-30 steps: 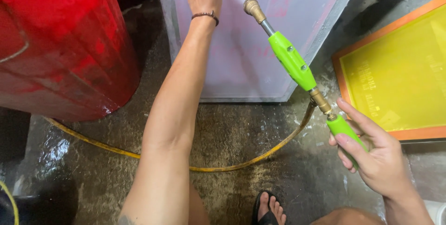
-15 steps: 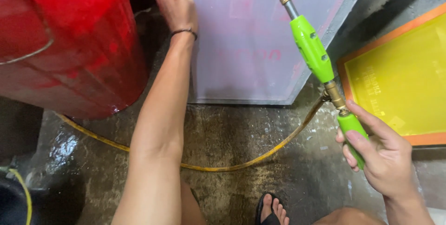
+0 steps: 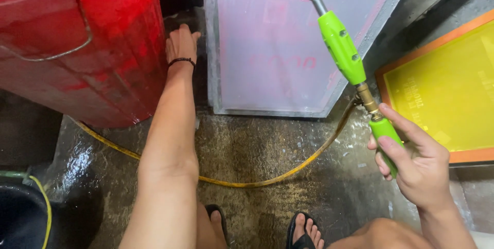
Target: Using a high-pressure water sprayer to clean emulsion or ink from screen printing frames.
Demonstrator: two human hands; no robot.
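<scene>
My right hand grips the lower green handle of a spray wand, which has a green body and a brass nozzle. The nozzle points up at a grey metal-framed mesh screen that leans upright on the wet floor. A yellow hose runs from the wand's base across the floor. My left hand, with a black wristband, reaches forward into the gap between a red drum and the screen's left edge. Its fingers are extended near that edge and hold nothing.
A yellow mesh screen in an orange frame lies at the right. The concrete floor is wet. My feet in black sandals are at the bottom. A dark bucket with a thin yellow line sits at bottom left.
My left hand has come down off the screen's top and moved left to its side edge by the drum. The wand has swung more upright, with the nozzle higher.
</scene>
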